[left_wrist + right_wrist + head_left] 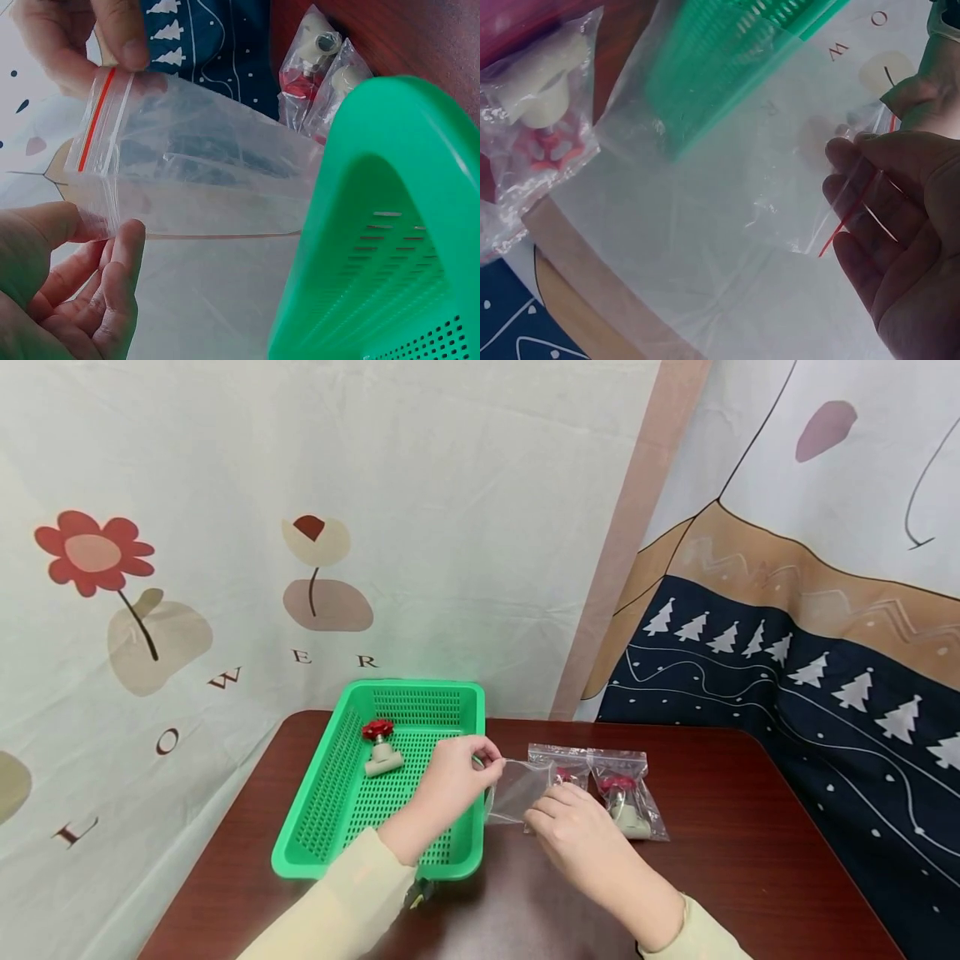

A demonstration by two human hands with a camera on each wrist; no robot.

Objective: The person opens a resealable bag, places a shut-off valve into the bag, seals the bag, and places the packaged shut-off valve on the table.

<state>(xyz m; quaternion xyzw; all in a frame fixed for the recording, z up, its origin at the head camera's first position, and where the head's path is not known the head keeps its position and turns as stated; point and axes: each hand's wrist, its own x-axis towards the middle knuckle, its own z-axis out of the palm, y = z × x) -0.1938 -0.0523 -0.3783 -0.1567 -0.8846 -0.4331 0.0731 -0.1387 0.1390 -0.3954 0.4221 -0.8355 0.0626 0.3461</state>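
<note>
A clear zip bag (516, 792) with a red line along its closure hangs between both hands; nothing shows inside it. My left hand (453, 770) pinches one top corner between thumb and fingers, beside the basket's right wall. At the bag's other top corner, my right hand (576, 833) grips with thumb and fingers, as the left wrist view shows. Past the right hand lies a bagged valve (628, 810) with a red handwheel. Another bagged valve (572, 771) is partly hidden by that hand. A loose beige valve (384, 752) with a red handwheel lies in the green basket (480, 718).
The basket stands on the left half of a dark red-brown table (720, 852). A small dark object (420, 892) sits by the basket's near edge, partly behind the left sleeve. A printed cloth (465, 527) hangs behind the table.
</note>
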